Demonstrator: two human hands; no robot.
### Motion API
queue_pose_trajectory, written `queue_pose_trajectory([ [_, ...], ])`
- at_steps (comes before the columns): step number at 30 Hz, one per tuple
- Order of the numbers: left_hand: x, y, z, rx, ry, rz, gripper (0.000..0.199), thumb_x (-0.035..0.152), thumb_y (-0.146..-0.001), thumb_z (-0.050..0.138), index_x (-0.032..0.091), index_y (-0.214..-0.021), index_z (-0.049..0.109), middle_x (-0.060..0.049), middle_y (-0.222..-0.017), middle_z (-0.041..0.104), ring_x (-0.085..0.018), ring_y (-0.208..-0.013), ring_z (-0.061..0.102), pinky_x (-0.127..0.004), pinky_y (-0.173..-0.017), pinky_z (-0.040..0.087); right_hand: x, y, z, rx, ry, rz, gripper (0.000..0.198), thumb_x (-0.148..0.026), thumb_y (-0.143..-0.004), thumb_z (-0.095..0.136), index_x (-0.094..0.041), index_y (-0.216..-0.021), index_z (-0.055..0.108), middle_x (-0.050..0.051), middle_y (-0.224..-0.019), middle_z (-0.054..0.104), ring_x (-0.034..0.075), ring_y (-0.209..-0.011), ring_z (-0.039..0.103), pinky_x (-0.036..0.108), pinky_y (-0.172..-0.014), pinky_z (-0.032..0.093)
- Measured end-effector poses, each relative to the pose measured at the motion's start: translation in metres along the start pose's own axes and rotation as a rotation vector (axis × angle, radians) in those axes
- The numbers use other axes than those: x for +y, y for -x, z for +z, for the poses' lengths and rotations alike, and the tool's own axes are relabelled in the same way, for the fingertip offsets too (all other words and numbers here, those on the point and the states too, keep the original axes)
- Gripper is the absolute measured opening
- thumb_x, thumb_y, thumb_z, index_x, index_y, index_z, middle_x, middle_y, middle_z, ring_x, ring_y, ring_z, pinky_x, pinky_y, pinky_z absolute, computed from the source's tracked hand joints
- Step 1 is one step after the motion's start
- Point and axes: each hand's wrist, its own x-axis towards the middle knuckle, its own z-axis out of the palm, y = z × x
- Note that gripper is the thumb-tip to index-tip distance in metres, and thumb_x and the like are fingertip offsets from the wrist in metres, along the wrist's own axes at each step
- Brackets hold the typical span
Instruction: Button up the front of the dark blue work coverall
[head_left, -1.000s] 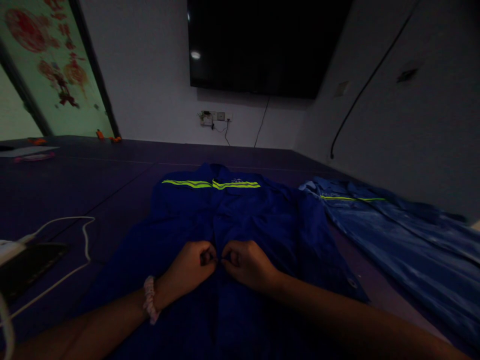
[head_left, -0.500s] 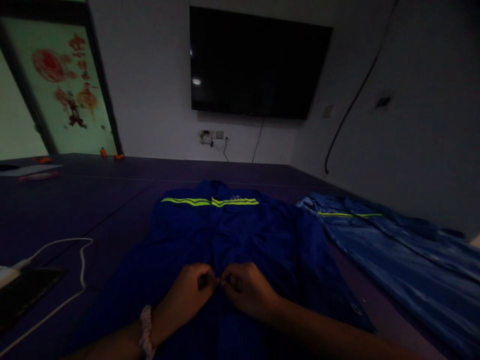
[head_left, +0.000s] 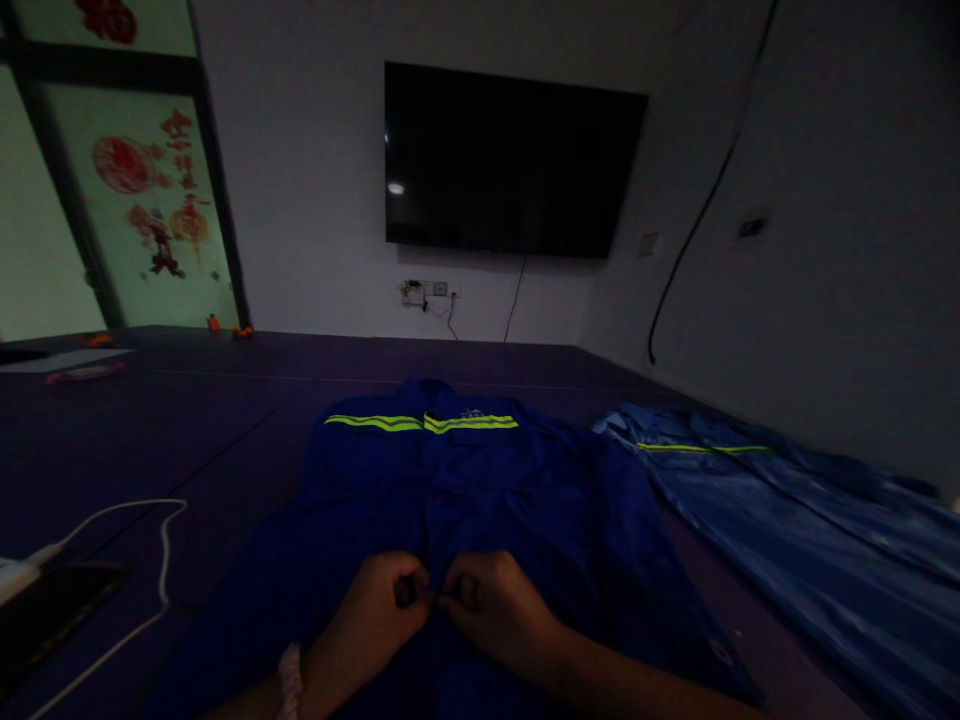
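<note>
A dark blue work jacket (head_left: 517,480) with yellow-green reflective strips across its chest lies spread out before me, collar pointing away. My left hand (head_left: 390,600) pinches the jacket's front edge at the middle, thumb against forefinger. Close against it, my right hand (head_left: 499,605) pinches the same front opening from the other side. The fingertips of both hands nearly meet over the placket. Whether a button or snap lies between them is too dark to see. A pale twisted band (head_left: 289,680) circles my left wrist.
To the right lies a second, lighter blue garment (head_left: 765,520) with a yellow strip. At left are a dark phone-like slab (head_left: 60,610) and a white cable (head_left: 166,560). A black cord (head_left: 694,235) hangs along the right wall; a television (head_left: 510,160) is mounted ahead.
The whole view has tilted up slightly, so everything sits a little lower in the picture. Both hands keep their pinch at the jacket's front.
</note>
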Motion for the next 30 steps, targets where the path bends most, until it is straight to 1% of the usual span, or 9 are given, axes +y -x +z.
queue_pose_trajectory([
  [5, -0.004, -0.002, 0.001, 0.008, 0.056, 0.006, 0.008, 0.018, -0.060, 0.048, 0.015, -0.055, 0.054, 0.004, -0.052, 0.048, -0.009, -0.051, 0.043, -0.020, -0.047, 0.030, 0.003, 0.000, 0.003, -0.005, -0.017, -0.043, 0.013, -0.011, -0.067, 0.054, -0.017, -0.073, 0.064, -0.005, -0.051, 0.054, 0.006, -0.043, 0.044, 0.016, -0.042, 0.027],
  [9, -0.009, -0.004, 0.001, -0.018, 0.144, -0.020, 0.007, 0.018, -0.060, 0.048, 0.015, -0.058, 0.054, 0.006, -0.047, 0.045, -0.008, -0.044, 0.040, -0.019, -0.043, 0.027, 0.003, 0.000, 0.004, 0.013, -0.017, -0.045, 0.013, -0.010, -0.067, 0.054, -0.017, -0.071, 0.064, -0.005, -0.051, 0.054, 0.006, -0.043, 0.045, 0.016, -0.042, 0.027],
  [15, -0.012, -0.004, 0.000, -0.038, 0.221, -0.047, 0.009, 0.021, -0.061, 0.051, 0.015, -0.065, 0.056, 0.007, -0.044, 0.047, -0.007, -0.037, 0.040, -0.018, -0.039, 0.027, 0.000, 0.000, 0.000, 0.030, -0.015, -0.090, 0.015, -0.013, -0.068, 0.059, -0.017, -0.081, 0.063, -0.005, -0.053, 0.053, 0.006, -0.045, 0.046, 0.016, -0.045, 0.030],
  [20, -0.010, -0.002, -0.001, -0.053, 0.288, -0.042, 0.010, 0.019, -0.060, 0.052, 0.015, -0.068, 0.056, 0.004, -0.049, 0.055, -0.010, -0.043, 0.049, -0.019, -0.044, 0.034, -0.001, 0.000, -0.002, 0.078, 0.004, -0.124, 0.010, -0.016, -0.069, 0.062, -0.018, -0.078, 0.065, -0.002, -0.059, 0.058, 0.007, -0.048, 0.047, 0.017, -0.047, 0.033],
  [23, -0.010, -0.002, -0.002, -0.045, 0.305, 0.000, 0.007, 0.020, -0.061, 0.054, 0.015, -0.065, 0.056, 0.003, -0.050, 0.055, -0.010, -0.047, 0.051, -0.020, -0.047, 0.035, -0.002, 0.000, -0.004, 0.117, 0.025, -0.188, 0.009, -0.013, -0.068, 0.061, -0.017, -0.075, 0.065, -0.001, -0.063, 0.060, 0.008, -0.051, 0.048, 0.018, -0.049, 0.035],
  [26, -0.013, -0.004, -0.002, -0.049, 0.311, 0.015, 0.006, 0.021, -0.062, 0.055, 0.015, -0.064, 0.056, 0.003, -0.052, 0.055, -0.011, -0.050, 0.051, -0.021, -0.049, 0.036, -0.003, 0.000, -0.005, 0.139, 0.012, -0.236, 0.012, -0.009, -0.067, 0.059, -0.017, -0.075, 0.065, -0.001, -0.065, 0.059, 0.007, -0.050, 0.046, 0.018, -0.050, 0.035],
  [30, -0.014, -0.005, -0.002, -0.046, 0.347, -0.001, 0.008, 0.020, -0.061, 0.056, 0.015, -0.067, 0.058, 0.002, -0.058, 0.058, -0.012, -0.054, 0.054, -0.022, -0.052, 0.038, -0.004, 0.000, -0.006, 0.144, -0.005, -0.221, 0.013, -0.008, -0.067, 0.059, -0.017, -0.075, 0.065, -0.001, -0.065, 0.059, 0.006, -0.046, 0.042, 0.018, -0.048, 0.034],
])
